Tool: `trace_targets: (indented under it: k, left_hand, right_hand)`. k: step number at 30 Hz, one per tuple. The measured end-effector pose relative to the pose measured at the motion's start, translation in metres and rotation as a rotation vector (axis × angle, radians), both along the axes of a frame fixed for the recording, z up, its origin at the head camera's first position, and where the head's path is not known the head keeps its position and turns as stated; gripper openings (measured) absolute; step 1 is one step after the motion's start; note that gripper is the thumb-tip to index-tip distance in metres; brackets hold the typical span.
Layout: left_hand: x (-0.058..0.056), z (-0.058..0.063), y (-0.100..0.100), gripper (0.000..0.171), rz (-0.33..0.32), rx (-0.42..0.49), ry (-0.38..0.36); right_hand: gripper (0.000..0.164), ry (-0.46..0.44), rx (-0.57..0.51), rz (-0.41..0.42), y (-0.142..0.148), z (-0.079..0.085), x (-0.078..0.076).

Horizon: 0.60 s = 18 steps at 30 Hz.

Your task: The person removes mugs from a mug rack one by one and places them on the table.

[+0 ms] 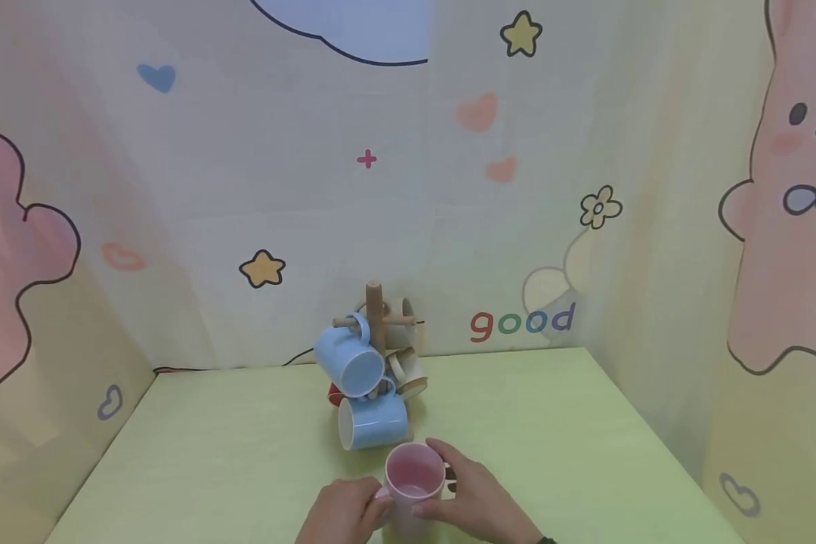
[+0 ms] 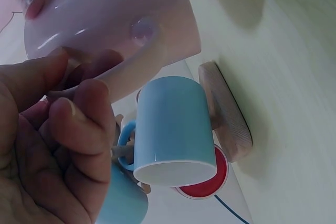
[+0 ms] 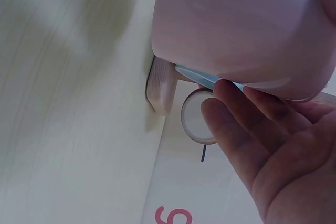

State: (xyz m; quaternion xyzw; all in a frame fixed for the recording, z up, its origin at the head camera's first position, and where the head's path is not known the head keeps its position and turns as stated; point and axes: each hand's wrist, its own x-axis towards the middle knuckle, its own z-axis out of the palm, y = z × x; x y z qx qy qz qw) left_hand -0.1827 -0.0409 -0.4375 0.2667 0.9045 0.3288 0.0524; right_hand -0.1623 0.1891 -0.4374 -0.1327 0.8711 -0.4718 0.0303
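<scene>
A: What do we record for the left hand?

B: We find it drawn in narrow, with thumb and fingers pinching the handle of the pink mug. The remaining fingers are bent towards the palm.

A: And the right hand?

B: We note a wider span, set by the mug's body. The thumb bears on the near side and the forefinger reaches the far rim, so the cup is held between them. In the right wrist view, other fingers lie along its wall.

A: Condition and position of the mug?

B: We see a glossy, plain, pale pink outside, a deeper pink inside and a light rim. It stands mouth up between the two hands, its handle towards the left one. We cannot tell whether the base touches the bench.

A: Surroundings?

B: We place it on the person's side of the wooden stand, near the lower blue mug. Above that hangs an upper blue mug, tilted mouth down, with a red mug partly hidden behind.
</scene>
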Motion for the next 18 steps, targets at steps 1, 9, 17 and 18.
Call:
trace_targets:
  k: [1,9,17,18]
  left_hand:
    - [-0.0006,0.0006,-0.0004,0.022,0.004,-0.006,-0.024]
    - [-0.0021,0.0028,0.0006,0.02,0.029,-0.027,-0.116]
    - [-0.0001,0.0007,-0.0034,0.021,0.023,-0.014,-0.04]
    - [0.0001,0.001,-0.0038,0.021,0.025,-0.015,-0.041]
  right_hand:
    - [0.08,0.008,0.007,0.001,-0.0003,-0.0001,-0.0003]
    - [0.083,0.064,0.007,0.031,0.0021,-0.0013,-0.0002]
    - [0.085,0.063,0.011,0.039,0.0008,-0.0016,-0.0006]
    - [0.086,0.063,0.011,0.041,0.0006,-0.0016,-0.0008]
